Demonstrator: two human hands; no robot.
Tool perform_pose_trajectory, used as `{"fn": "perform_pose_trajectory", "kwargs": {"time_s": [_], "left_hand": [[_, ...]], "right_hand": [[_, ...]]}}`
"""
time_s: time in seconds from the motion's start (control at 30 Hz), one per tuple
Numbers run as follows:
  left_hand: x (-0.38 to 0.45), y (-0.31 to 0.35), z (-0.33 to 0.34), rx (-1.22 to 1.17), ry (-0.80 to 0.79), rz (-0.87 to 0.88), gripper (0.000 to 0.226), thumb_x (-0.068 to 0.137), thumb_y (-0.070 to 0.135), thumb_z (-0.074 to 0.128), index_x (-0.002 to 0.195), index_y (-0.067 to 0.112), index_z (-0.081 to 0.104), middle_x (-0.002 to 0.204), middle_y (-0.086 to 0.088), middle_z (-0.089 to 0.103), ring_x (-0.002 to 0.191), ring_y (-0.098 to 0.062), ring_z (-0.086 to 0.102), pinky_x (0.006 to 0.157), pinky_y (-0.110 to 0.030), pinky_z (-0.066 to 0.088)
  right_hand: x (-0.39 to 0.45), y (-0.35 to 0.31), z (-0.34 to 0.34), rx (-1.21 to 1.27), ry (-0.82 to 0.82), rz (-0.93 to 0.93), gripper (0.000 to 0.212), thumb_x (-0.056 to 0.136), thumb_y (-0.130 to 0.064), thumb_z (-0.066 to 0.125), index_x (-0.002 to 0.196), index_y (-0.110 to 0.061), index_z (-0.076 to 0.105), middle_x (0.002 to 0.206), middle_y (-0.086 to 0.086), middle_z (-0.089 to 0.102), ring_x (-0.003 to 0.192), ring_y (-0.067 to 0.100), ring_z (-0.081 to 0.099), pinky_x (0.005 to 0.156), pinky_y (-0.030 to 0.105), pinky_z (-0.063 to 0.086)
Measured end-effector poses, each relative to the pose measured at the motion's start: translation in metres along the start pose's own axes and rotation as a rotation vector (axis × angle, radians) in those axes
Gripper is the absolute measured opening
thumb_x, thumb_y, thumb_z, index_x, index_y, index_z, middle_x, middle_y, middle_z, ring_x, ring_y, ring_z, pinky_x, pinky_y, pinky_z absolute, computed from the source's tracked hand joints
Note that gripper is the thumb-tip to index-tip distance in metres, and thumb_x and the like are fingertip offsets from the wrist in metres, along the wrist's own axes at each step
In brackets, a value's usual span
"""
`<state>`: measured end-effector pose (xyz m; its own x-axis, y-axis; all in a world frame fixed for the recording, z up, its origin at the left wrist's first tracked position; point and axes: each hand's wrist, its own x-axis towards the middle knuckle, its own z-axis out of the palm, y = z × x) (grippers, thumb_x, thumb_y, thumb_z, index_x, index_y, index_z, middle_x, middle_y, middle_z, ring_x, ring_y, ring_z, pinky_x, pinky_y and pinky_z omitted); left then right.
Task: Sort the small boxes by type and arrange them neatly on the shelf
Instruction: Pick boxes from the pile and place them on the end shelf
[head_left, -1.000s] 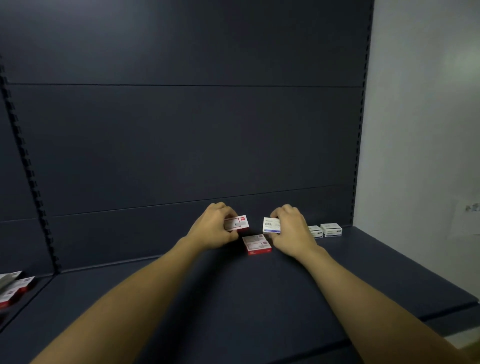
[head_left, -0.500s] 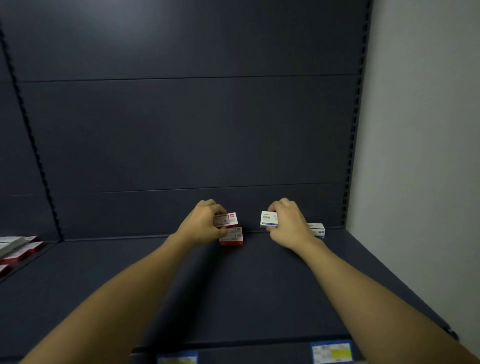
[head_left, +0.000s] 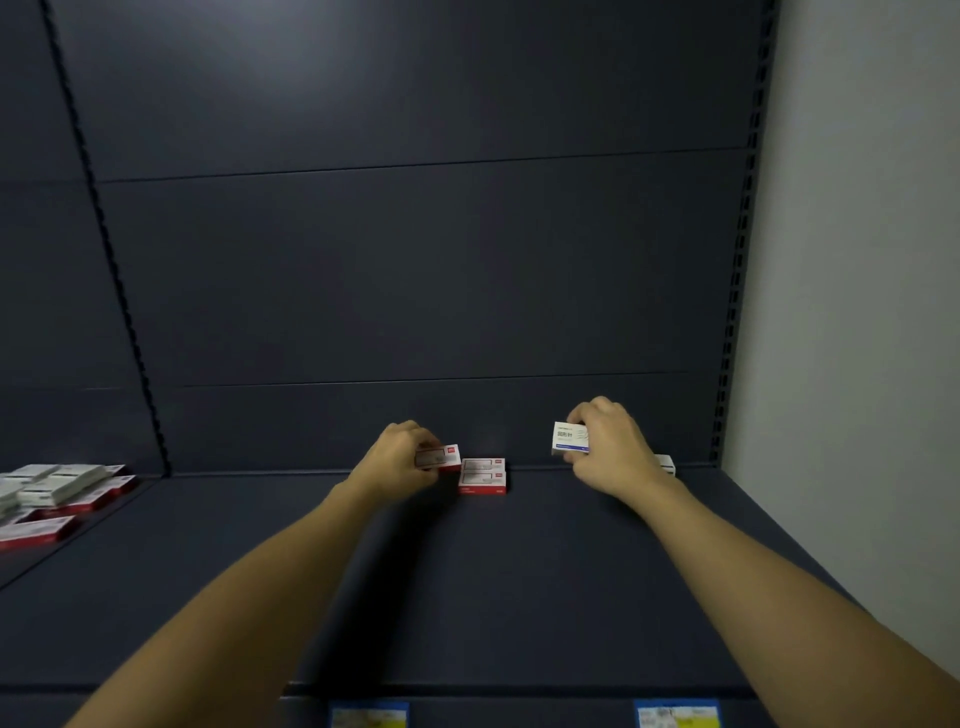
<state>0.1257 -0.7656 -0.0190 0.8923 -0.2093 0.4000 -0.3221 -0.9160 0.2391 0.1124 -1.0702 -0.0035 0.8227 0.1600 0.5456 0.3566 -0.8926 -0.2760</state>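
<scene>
My left hand (head_left: 397, 460) grips a small red-and-white box (head_left: 441, 457) just above the dark shelf (head_left: 467, 582), near the back panel. Right beside it two red-and-white boxes (head_left: 483, 475) lie stacked on the shelf. My right hand (head_left: 608, 449) holds a white box with a blue stripe (head_left: 569, 439) up off the shelf, further right. Behind that hand a white box (head_left: 666, 463) peeks out at the back right corner.
A heap of red and white boxes (head_left: 52, 493) lies on the neighbouring shelf at far left. The dark back panel (head_left: 415, 270) rises behind. A pale wall (head_left: 857, 312) closes the right side. Price labels (head_left: 675, 714) sit on the front edge.
The view has tilted up and my hands have spread apart. My left hand with its red box is now left of the stack, and my right hand has carried the white box to the right.
</scene>
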Motion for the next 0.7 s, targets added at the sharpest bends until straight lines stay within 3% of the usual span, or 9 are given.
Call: {"fn": "perform_pose_trajectory", "kwargs": {"time_s": [0.3, 0.5, 0.7], "left_hand": [[0.019, -0.017, 0.030, 0.032, -0.055, -0.028, 0.047, 0.085, 0.023, 0.071, 0.129, 0.015, 0.060, 0.125, -0.001, 0.059, 0.116, -0.020, 0.052, 0.096, -0.027, 0.044], [0.023, -0.032, 0.039, -0.016, -0.060, -0.103, 0.031, 0.083, 0.020, 0.070, 0.114, 0.015, 0.065, 0.113, -0.001, 0.060, 0.102, -0.019, 0.059, 0.085, -0.028, 0.048], [0.031, -0.042, 0.045, -0.056, -0.015, -0.044, 0.042, 0.080, 0.023, 0.075, 0.119, 0.012, 0.062, 0.108, 0.001, 0.051, 0.095, -0.014, 0.053, 0.083, -0.020, 0.040]], "right_hand": [[0.006, 0.006, -0.002, -0.058, -0.022, 0.005, 0.041, 0.079, -0.022, 0.076, 0.117, -0.018, 0.060, 0.115, -0.001, 0.053, 0.109, 0.020, 0.050, 0.097, 0.032, 0.042], [0.012, 0.004, -0.008, -0.066, -0.018, 0.005, 0.040, 0.081, -0.020, 0.075, 0.118, -0.018, 0.059, 0.116, -0.001, 0.053, 0.111, 0.019, 0.048, 0.099, 0.033, 0.041], [0.015, 0.017, -0.021, -0.077, -0.037, 0.065, 0.039, 0.080, -0.023, 0.076, 0.115, -0.019, 0.062, 0.114, -0.001, 0.055, 0.108, 0.020, 0.053, 0.099, 0.036, 0.041]]}}
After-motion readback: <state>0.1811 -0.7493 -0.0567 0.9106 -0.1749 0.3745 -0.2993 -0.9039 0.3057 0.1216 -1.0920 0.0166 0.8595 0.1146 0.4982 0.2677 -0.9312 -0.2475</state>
